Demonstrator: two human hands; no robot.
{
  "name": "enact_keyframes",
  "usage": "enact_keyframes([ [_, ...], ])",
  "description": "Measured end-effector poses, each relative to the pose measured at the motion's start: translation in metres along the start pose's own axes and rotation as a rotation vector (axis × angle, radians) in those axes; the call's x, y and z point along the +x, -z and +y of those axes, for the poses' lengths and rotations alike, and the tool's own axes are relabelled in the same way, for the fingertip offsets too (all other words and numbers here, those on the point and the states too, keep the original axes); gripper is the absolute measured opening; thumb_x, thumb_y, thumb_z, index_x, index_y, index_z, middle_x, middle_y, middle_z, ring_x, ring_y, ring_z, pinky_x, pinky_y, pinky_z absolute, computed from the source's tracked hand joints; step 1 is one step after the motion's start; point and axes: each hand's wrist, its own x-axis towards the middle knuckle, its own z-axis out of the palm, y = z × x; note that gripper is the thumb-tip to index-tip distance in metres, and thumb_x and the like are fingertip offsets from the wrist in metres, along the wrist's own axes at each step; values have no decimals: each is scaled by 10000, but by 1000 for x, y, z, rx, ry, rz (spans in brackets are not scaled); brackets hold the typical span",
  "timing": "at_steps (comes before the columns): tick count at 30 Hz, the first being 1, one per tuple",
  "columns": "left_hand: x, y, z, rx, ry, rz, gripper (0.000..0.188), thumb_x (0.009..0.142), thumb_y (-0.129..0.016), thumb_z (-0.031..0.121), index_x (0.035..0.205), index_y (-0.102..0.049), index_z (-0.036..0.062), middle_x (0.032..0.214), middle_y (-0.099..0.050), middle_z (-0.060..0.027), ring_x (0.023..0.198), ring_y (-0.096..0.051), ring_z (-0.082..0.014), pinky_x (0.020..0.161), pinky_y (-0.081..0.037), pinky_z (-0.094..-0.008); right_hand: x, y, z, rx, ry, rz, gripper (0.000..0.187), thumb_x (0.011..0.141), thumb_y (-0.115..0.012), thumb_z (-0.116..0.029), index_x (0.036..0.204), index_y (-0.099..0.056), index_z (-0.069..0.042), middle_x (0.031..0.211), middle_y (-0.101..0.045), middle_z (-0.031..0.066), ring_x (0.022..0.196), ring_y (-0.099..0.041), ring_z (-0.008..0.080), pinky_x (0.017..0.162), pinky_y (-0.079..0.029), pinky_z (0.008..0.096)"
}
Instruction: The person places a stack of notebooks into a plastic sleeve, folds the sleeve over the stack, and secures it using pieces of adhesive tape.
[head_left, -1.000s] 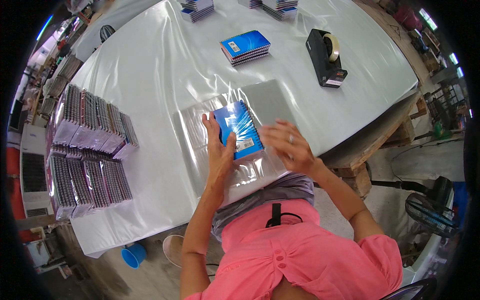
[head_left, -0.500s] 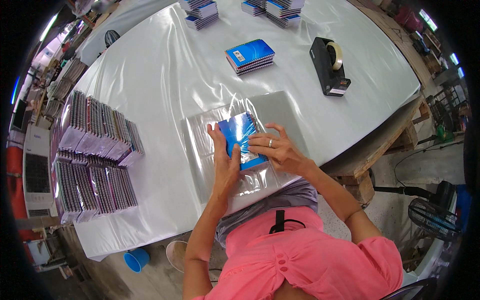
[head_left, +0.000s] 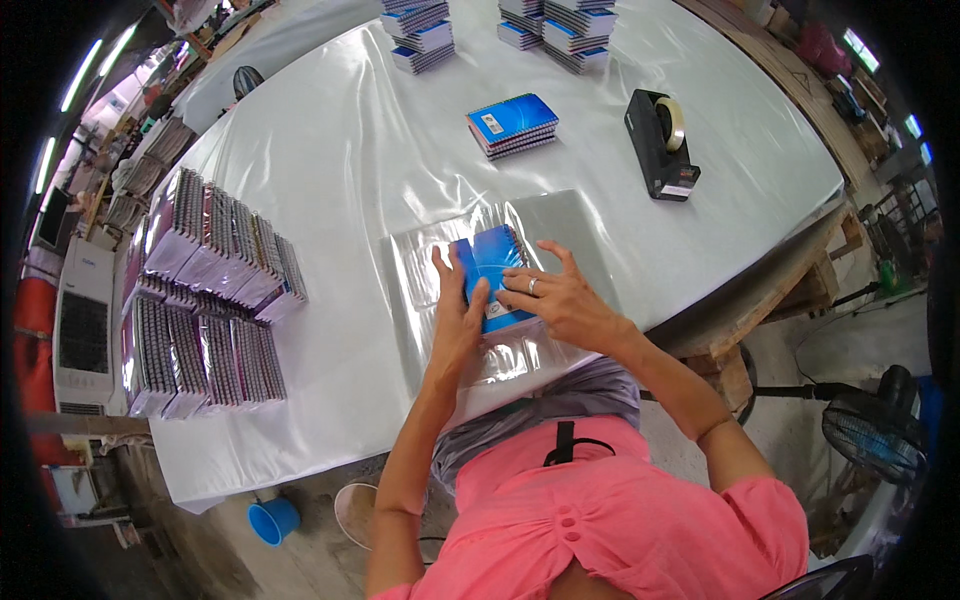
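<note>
Hands (head_left: 458, 322) clasping blue notebook (head_left: 490, 255); long axis pointing away, far end leaning left.

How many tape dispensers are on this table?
1: the black tape dispenser, on the table beyond the right hand, right of the short spiral-notebook stack. Others could be hidden behind the taller notebook stacks at the picture's top edge.

Your table (head_left: 330, 410) wore a shiny white cover. Under your left hand (head_left: 460, 312) and right hand (head_left: 565, 303) lay plastic sheets (head_left: 412, 280). Beyond them sat blue notebooks (head_left: 512, 120), then taller stacks (head_left: 577, 40); past your right, a tape dispenser (head_left: 648, 150); leftward, wrapped notebooks (head_left: 210, 240).
</note>
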Motion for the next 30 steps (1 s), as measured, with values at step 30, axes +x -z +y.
enact_keyframes([
  [30, -109, 47, -44, 1099, -95, 29, 583, 915, -504, 65, 1469, -325, 88, 1436, -466, -83, 1367, -345, -387, 1118, -152, -617, 5, 1, -23, -170, -32, -53, 252, 833, -539, -43, 1062, -644, -56, 1158, -624, 66, 1191, -543, 178, 1129, -174, 535],
])
